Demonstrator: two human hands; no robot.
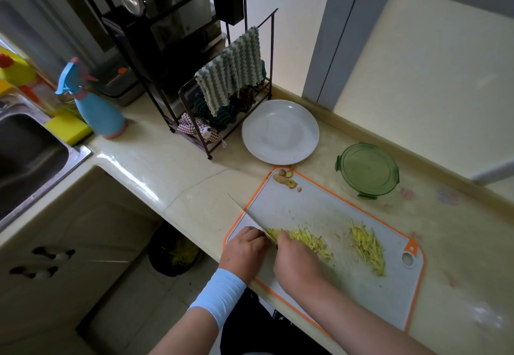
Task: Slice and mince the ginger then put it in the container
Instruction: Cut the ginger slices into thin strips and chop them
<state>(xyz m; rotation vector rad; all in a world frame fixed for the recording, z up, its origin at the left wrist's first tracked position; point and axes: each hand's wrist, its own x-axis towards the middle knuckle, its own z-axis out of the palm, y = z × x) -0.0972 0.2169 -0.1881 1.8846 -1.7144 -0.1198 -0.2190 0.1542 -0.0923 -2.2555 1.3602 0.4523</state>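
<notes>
Head view: the right hand (297, 261) has its fingers curled down over the near end of the knife (250, 217), hiding the handle. The left hand (244, 246) sits just left of the blade with its fingers bent toward it; I cannot tell whether they hold anything. The blade meets a heap of pale yellow ginger strips (306, 240) just beside the right fingers. A second heap of strips (367, 247) lies apart to the right, and an uncut ginger knob (283, 178) rests at the far corner of the cutting board (306, 204). Beyond the board stand the lidded green container (368, 169) and a white plate (279, 132). Further left are a rack with a striped cloth (232, 76), a blue spray bottle (96, 107) and the sink (30, 157).
</notes>
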